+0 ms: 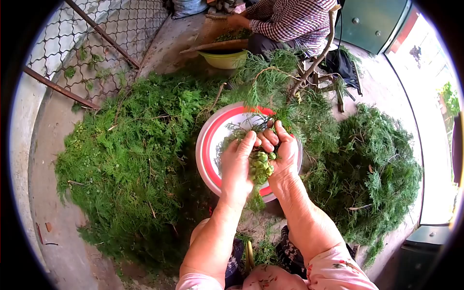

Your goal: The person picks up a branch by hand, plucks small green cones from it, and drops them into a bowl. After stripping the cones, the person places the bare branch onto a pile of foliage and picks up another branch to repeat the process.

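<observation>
Green sprig [261, 166] studded with pale cones, held just above a red-rimmed white bowl [205, 145]. Gripped from the side by the left hand [237, 166] and from above by the right hand [282, 154], fingers curled shut around it. Flanked on the concrete floor [58, 145] by heaped cut branches, left pile [130, 154] and right pile [377, 174]. Faced by a person in a checked shirt [290, 19], near a yellow-green basin [224, 59].

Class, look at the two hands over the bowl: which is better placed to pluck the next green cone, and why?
Probably the left hand: it rests against the cones, while the right hand curls round the sprig, steadying it over the bowl.
</observation>
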Motion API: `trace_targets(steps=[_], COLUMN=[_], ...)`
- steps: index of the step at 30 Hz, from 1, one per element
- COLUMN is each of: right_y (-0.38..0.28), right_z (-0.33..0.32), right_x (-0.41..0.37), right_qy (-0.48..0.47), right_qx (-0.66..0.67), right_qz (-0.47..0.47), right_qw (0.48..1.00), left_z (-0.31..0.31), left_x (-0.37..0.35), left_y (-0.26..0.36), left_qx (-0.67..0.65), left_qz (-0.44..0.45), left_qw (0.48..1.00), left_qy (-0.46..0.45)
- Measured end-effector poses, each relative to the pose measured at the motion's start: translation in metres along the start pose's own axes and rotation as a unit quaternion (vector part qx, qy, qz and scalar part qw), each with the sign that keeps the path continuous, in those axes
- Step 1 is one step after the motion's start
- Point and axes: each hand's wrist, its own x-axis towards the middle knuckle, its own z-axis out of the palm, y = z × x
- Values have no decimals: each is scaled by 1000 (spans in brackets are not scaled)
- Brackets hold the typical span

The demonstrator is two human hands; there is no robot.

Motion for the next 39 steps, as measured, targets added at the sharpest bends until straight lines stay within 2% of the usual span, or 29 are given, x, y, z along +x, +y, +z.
trace_targets(steps=[2,5,7,8,11,16,18,19,22,25,29,30,33,35,37,38,39], right_y=[1,-1,-4,-4,-6,-7,-6,-5,-2,-4,-2,-2,-12,-17,-20,-25,-32], right_z=[-1,0,0,3,0,9,11,14,30,10,3,2,9,11,24,17,16], right_x=[0,1,0,-1,-1,-6,-6,-7,-15,-1,-1,-1,-6,-5,-11,-5,-4], right_qy=[-11,-20,-52,-30,-85,-55,-36,-14,56,7,-6,-18,-62,-46,7,-32,-64], right_qx=[31,36,22,25,70,25,33,19,-36,-59,-42,-18,17,24,-36,-17,-34], right_qz=[9,24,46,45,89,61,53,43,7,-1,27,47,114,136,111,86,66], right_qw=[999,999,997,998,990,996,997,999,998,998,999,999,991,989,993,996,995], left_z=[1,-2,0,1,9,1,-2,1,0,2,-7,-6,3,12,12,4,2], left_x=[3,5,8,9,-3,-3,-3,-2,-2,0,12,12,-1,-7,-9,-8,-9], left_y=[-1,-1,0,1,12,13,10,8,9,7,-6,-2,11,18,24,26,35], left_qx=[-25,-89,-104,-111,-141,-129,-152,-154,-137,-101,-108,-147,-104,-62,-35,-60,7], left_qz=[-8,-22,-74,-99,-100,-105,-101,-84,-78,-63,-70,-100,-112,-108,-127,-150,-133], left_qw=[1000,994,991,989,984,981,981,984,987,993,991,984,988,992,990,987,991], left_qy=[7,-56,-35,-24,-49,-98,-62,-12,33,22,-25,-29,-32,-13,43,-18,-13])
